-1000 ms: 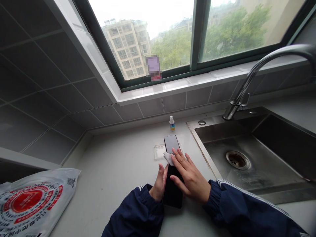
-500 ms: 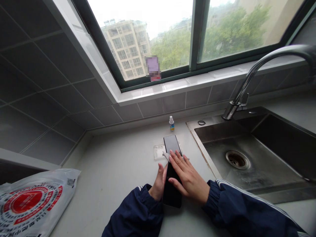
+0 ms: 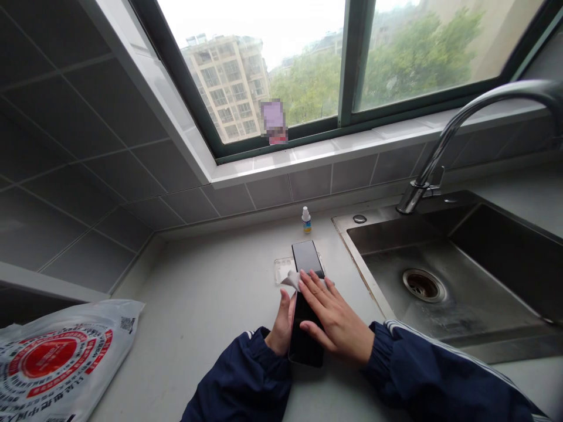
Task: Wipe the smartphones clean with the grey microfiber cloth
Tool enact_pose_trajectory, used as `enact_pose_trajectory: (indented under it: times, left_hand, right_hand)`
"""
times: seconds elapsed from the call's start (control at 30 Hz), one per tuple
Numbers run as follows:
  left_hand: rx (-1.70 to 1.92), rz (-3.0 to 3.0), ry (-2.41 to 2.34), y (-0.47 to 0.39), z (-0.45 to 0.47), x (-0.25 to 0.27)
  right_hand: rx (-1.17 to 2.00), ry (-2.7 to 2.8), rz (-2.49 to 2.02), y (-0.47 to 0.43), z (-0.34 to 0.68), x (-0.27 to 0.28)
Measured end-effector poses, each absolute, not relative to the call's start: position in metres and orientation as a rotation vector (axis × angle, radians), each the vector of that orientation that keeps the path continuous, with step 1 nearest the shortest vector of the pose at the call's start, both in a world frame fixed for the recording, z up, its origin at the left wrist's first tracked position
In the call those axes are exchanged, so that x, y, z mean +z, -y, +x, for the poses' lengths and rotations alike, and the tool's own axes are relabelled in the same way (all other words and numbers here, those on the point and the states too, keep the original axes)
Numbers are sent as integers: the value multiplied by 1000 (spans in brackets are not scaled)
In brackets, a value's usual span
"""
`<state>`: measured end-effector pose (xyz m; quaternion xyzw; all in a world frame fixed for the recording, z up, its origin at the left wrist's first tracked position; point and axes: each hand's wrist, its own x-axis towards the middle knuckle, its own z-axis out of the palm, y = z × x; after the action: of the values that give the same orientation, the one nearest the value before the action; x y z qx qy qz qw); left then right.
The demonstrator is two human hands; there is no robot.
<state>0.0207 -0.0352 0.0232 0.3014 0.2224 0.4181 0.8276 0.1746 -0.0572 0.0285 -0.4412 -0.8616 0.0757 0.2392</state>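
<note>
At a pale counter (image 3: 211,281) beside a steel sink (image 3: 466,287), a person's left hand (image 3: 279,331) grips a black phone (image 3: 305,343), thumb upright along its edge (the other fingers are mostly hidden), while the right hand (image 3: 338,322), flat with fingers outstretched, rests on a white cloth (image 3: 292,280) across the phone's far end. Just beyond, a second phone (image 3: 307,258) lies partly over a clear case (image 3: 282,271).

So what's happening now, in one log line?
left hand: holding black phone | right hand: on white wipe | white-topped bottle: upright near sink
</note>
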Motion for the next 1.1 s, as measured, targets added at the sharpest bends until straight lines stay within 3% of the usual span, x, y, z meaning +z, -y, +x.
enact_pose_trajectory:
  times: [1.1]
  left_hand:
    - [894, 509, -467, 36, 20, 22]
  right_hand:
    - [285, 2412, -1089, 58, 175, 34]
